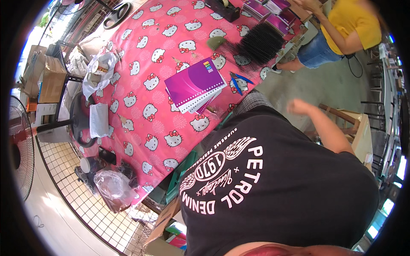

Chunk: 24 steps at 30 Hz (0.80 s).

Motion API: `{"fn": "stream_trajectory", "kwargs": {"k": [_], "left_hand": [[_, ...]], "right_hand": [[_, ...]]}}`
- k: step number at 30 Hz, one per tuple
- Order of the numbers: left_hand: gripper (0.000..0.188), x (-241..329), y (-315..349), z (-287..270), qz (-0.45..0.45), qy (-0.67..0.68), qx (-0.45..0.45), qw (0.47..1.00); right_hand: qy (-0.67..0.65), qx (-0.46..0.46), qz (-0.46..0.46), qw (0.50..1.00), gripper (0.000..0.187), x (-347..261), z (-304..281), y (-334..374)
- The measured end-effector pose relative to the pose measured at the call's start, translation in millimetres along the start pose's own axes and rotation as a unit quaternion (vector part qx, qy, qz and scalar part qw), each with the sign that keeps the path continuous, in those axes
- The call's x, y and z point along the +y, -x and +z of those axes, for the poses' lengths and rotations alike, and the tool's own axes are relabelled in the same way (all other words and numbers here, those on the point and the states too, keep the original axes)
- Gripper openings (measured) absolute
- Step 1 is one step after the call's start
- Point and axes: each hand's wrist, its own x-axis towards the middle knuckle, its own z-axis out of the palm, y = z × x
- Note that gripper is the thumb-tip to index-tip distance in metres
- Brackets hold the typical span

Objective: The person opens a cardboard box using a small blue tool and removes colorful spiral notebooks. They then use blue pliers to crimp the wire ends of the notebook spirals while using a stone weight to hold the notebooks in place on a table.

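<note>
R hand [300,106] blurred, L hand unseen: can't tell if spread. Punched purple stack [194,83] prob. light, bendy, slippery; grip unpunched edge.

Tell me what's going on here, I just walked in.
A person in a black T-shirt is beside a table covered in pink, cat-patterned cloth. Their right hand is off the table's edge, blurred, with nothing I can make out in it; the left is out of view. A stack of punched purple covers and white sheets lies on the cloth, near blue-handled pliers and black plastic coils. A co-worker in a yellow top is near other purple booklets.
</note>
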Motion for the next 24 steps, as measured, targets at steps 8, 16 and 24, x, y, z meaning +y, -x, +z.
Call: {"fn": "stream_trajectory", "kwargs": {"k": [8,16,24], "left_hand": [[0.023,103.7,55.9,-18.8,0.218,0.160,0.152,0.951],[0.063,285.3,243.2,79.1,0.738,-0.195,0.326,0.558],[0.055,278.8,266.9,165.6,0.765,-0.250,0.338,0.488]], "right_hand": [[-0.057,0.349,-0.311,0.882,0.035,-171.6,-115.1,-175.5],[0.089,0.326,-0.271,0.902,0.035,-174.8,-100.2,-244.5],[-0.406,0.116,-0.343,0.839,0.035,-173.1,-137.9,-222.8]]}}
